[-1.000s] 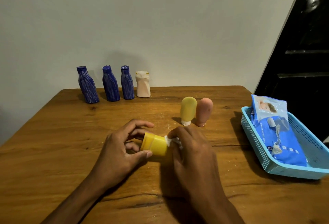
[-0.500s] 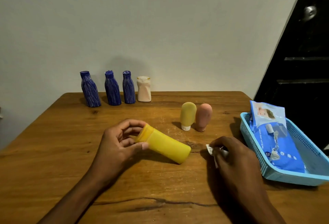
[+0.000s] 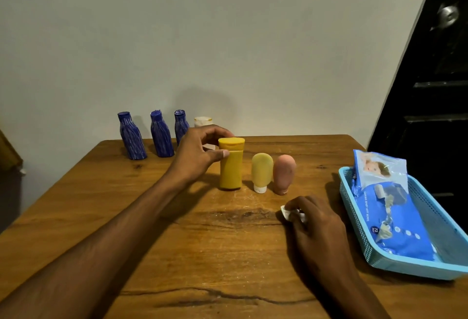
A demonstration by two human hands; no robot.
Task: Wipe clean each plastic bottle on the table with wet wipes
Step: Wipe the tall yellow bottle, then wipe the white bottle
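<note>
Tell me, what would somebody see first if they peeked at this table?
Probably the left hand in the middle, holding a yellow bottle upright by its cap, right beside a pale yellow tube and a pink tube standing on their caps. Next, the bright blue basket at the right edge with a pack of baby wipes in it. In front of the tubes, the right hand holds a crumpled white wipe on the table.

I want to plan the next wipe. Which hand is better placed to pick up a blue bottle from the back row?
Probably the left hand: it is at the yellow bottle, close to the blue bottles, and would be free after releasing it. The right hand rests nearer, gripping the wipe.
</note>
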